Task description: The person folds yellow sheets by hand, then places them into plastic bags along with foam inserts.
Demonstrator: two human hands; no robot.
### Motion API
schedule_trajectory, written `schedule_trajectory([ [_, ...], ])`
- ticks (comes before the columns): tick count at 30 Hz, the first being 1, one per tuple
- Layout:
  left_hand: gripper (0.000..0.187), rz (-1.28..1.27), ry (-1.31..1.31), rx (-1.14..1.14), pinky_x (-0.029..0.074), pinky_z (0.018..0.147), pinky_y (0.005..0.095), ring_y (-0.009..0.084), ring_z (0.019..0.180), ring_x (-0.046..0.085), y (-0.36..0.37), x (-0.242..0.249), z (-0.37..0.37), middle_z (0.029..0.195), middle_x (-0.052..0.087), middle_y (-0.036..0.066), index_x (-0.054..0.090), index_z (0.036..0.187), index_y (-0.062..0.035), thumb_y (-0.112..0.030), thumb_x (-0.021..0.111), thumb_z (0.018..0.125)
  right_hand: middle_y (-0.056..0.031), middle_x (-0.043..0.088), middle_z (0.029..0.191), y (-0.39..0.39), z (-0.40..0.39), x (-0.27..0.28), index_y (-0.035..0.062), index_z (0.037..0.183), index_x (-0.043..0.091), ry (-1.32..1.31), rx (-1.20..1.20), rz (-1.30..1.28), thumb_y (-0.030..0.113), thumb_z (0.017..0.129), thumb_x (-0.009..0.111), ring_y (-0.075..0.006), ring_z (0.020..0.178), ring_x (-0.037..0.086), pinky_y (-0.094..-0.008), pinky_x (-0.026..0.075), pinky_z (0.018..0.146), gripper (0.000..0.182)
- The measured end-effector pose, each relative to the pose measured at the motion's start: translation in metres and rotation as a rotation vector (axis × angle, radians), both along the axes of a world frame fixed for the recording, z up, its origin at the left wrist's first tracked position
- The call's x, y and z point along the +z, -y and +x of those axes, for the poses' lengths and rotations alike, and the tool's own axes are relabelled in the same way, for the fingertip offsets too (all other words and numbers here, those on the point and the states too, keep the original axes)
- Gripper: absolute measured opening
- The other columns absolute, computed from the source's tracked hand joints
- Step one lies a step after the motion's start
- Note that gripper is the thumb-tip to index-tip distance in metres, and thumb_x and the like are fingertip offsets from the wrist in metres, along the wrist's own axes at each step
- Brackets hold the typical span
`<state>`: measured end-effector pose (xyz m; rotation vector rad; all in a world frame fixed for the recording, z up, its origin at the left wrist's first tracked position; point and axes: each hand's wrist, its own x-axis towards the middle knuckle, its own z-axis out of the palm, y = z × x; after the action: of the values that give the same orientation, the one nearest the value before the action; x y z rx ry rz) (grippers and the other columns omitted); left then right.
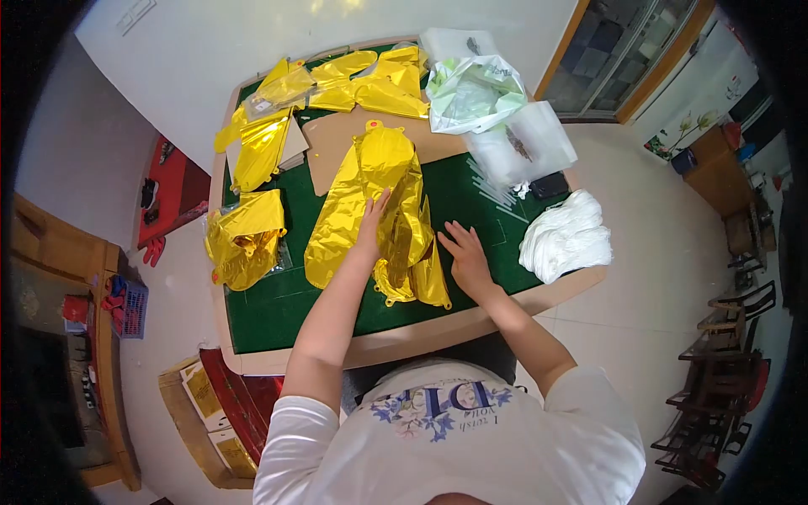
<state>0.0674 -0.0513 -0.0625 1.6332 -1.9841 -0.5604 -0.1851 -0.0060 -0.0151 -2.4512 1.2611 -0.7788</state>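
A large sheet of shiny gold foil (337,227) lies partly folded in the middle of the green tabletop (295,316). My left hand (372,223) rests flat on the foil, its fingers stretched out and pointing away from me. To the right of the foil, my right hand (466,257) is over the green surface with its fingers spread, and nothing is in it. Its fingertips are near the foil's right edge. A small orange-red spot marks the foil's far tip. Several small tabs show along its near edge.
More gold foil pieces (257,147) lie along the far and left sides, beside brown cardboard (328,143). A plastic bag (475,93), clear packets (534,143), thin pale strips (497,189), a black object (550,185) and a white string bundle (566,237) are at the right.
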Motion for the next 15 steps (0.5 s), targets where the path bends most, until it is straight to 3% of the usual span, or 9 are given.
schedule_trajectory([
  [3,0.077,-0.010,-0.171,-0.008,0.024,0.115,0.0404,0.0462,0.139,0.019,-0.008,0.019,0.000,0.154,0.025,0.008,0.038,0.143,-0.0138,-0.034,0.069,0.075,-0.0133,0.047,0.139,-0.004,0.001,0.003,0.0069,0.126,0.057,-0.008,0.009,-0.006,-0.011,0.075,0.045,-0.0298,0.134,0.038,-0.0496,0.024,0.113,0.055],
  [10,0.065,0.058,-0.121,0.053,0.024,0.115,0.0404,0.0446,0.139,0.021,-0.010,0.029,-0.006,0.153,0.027,0.008,0.044,0.139,-0.0147,-0.034,0.065,0.080,-0.0112,0.046,0.140,-0.002,0.005,0.005,0.0062,0.129,0.054,-0.040,0.038,-0.003,-0.009,0.078,0.045,-0.0286,0.135,0.038,-0.0495,0.023,0.113,0.054],
  [12,0.058,-0.073,0.030,-0.067,0.022,0.115,0.0405,0.0420,0.139,0.022,-0.002,0.020,-0.001,0.154,0.026,0.008,0.047,0.137,-0.0152,-0.033,0.060,0.084,-0.0109,0.046,0.140,-0.001,0.008,0.006,0.0058,0.129,0.053,-0.027,0.053,-0.006,-0.008,0.080,0.044,-0.0284,0.134,0.038,-0.0492,0.024,0.113,0.052],
  [15,0.060,0.002,-0.061,-0.022,0.018,0.117,0.0399,0.0373,0.139,0.024,-0.007,0.023,-0.003,0.152,0.031,0.006,0.040,0.142,-0.0147,-0.034,0.057,0.088,-0.0111,0.047,0.139,-0.001,0.015,0.007,0.0046,0.130,0.052,0.005,0.081,-0.001,-0.006,0.084,0.044,-0.0284,0.134,0.039,-0.0486,0.024,0.113,0.048],
])
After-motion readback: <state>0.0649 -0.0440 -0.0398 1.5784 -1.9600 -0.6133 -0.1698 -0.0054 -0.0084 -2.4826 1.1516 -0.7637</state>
